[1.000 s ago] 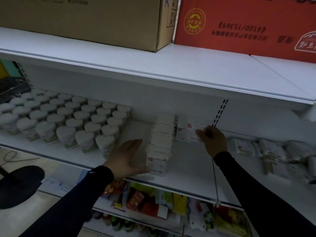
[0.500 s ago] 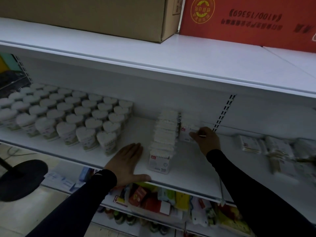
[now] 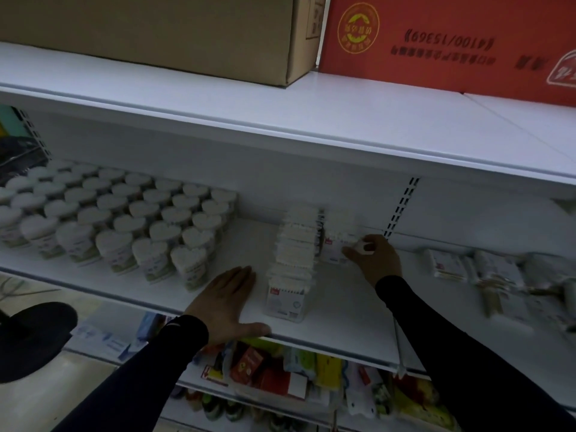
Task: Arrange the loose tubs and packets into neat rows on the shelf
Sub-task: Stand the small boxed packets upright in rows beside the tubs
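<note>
A row of square white tubs (image 3: 291, 269) runs from the front edge toward the back of the middle shelf (image 3: 343, 319). Beside it, further back, a short second row starts with one tub (image 3: 335, 244). My right hand (image 3: 374, 257) pinches the right side of that tub. My left hand (image 3: 227, 304) rests flat on the shelf, fingers straight, just left of the front tub. Heart-shaped white tubs (image 3: 124, 226) stand in neat rows on the left. Loose packets (image 3: 448, 265) lie scattered on the right.
A brown carton (image 3: 174, 32) and a red carton (image 3: 452, 42) sit on the top shelf. Colourful packets (image 3: 274, 372) fill the shelf below. A black round stool seat (image 3: 28, 335) stands at the lower left. A slotted upright (image 3: 400, 207) runs down the back panel.
My right hand has set its tub down behind the row and moved in toward it. My left hand has dropped from beside the front tub to lie flat on the shelf.
</note>
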Demonstrator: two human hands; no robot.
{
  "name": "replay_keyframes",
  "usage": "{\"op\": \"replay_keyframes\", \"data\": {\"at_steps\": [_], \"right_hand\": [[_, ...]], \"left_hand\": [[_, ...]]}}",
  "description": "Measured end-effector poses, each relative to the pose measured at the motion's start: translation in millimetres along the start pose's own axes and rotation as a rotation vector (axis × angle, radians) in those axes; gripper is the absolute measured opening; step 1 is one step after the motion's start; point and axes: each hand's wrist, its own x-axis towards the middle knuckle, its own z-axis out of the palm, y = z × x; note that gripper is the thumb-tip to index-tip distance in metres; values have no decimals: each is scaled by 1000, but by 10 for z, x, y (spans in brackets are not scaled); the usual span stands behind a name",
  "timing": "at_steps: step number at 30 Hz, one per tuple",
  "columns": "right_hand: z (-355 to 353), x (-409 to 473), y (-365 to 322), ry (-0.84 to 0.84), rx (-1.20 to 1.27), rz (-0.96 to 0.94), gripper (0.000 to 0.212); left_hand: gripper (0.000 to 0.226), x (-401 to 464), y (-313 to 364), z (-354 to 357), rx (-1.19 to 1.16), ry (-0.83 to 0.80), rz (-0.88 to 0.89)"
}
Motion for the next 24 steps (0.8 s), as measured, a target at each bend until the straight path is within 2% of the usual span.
{"op": "replay_keyframes", "data": {"at_steps": [4,6,9,10,12,15,18,22,24], "right_hand": [[-159,-95,18,27,5,-57,46],[-278,-161,29,48,3,-110,46],[-486,-284,101,2,-105,-210,63],[-558,-321,145,-8,-180,-262,67],[-703,-374,257,-1,-272,-326,71],[-972,-436,474,36,-327,-304,73],[-1294,-510,718,42,-368,-225,75],[-1756,-593,1147,55,-339,-61,78],[-1954,-637,1374,83,-321,-24,75]], "left_hand": [[135,10,-17,-180,-130,-75,-11],[134,-6,12,-348,-299,14,-60],[84,19,143,-611,-518,317,-123],[74,57,213,-701,-561,388,-111],[68,145,413,-871,-552,443,-43],[55,318,817,-1032,-482,442,70],[62,508,1275,-1064,-441,408,192],[52,746,1927,-979,-424,294,306],[56,879,2234,-921,-408,241,344]]}}
